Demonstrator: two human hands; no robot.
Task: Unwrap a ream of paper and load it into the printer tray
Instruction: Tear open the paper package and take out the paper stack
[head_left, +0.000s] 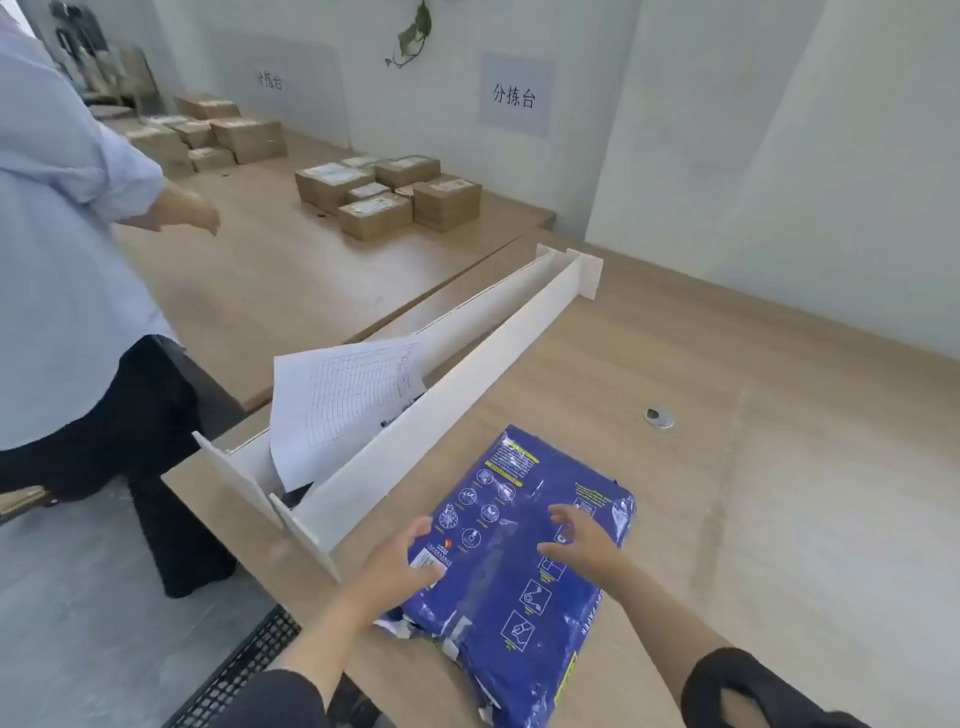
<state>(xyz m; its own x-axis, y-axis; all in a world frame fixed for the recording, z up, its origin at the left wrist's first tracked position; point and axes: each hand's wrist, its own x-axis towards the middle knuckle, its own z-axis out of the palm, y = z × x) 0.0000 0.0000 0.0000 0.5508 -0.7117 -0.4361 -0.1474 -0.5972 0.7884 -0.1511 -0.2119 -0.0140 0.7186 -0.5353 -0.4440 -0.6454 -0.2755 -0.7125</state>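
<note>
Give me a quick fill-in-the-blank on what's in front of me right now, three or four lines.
1. The ream's wrapper is ____ in colour.
2. The left hand rests on the ream's ____ edge.
3. The loose sheet leaning in the white divider is printed with a ____.
4. The cardboard boxes sit on the ____ table.

Missing words: blue; left; grid; far

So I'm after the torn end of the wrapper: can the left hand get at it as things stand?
Probably yes. The left hand rests on the ream just beyond the torn end, with nothing between them. The right hand hovers farther along, out of the way.
</note>
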